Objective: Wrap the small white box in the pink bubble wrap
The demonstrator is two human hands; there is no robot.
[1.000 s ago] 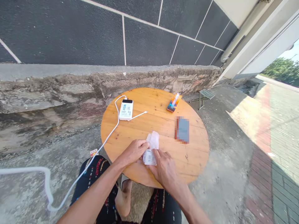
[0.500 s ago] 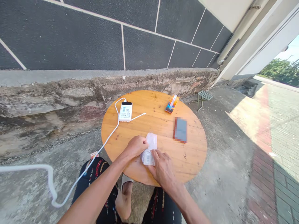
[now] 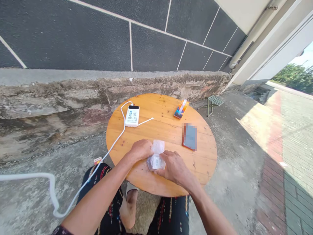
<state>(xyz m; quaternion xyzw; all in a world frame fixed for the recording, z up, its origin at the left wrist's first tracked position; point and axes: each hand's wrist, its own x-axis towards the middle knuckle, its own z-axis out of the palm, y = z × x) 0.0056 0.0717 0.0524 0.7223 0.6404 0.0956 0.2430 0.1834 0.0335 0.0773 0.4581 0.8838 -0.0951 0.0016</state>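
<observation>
A translucent plastic packet with a pale label lies near the front of the round wooden table. Its whitish upper part extends away from me. My left hand is closed at the left edge of that upper part, the fingertips partly hidden. My right hand grips the lower part from the right, thumb at the near side and fingers at the far side. What is inside the packet cannot be made out.
A white power bank with white cables stands at the back left. An orange-and-blue box and a blurred phone-like slab lie to the right. Beyond the table are a folding stool and a dark tiled wall.
My right hand has shifted slightly up around the packet, whose lower part now looks shorter and more bunched. My left hand has moved a little up and left.
</observation>
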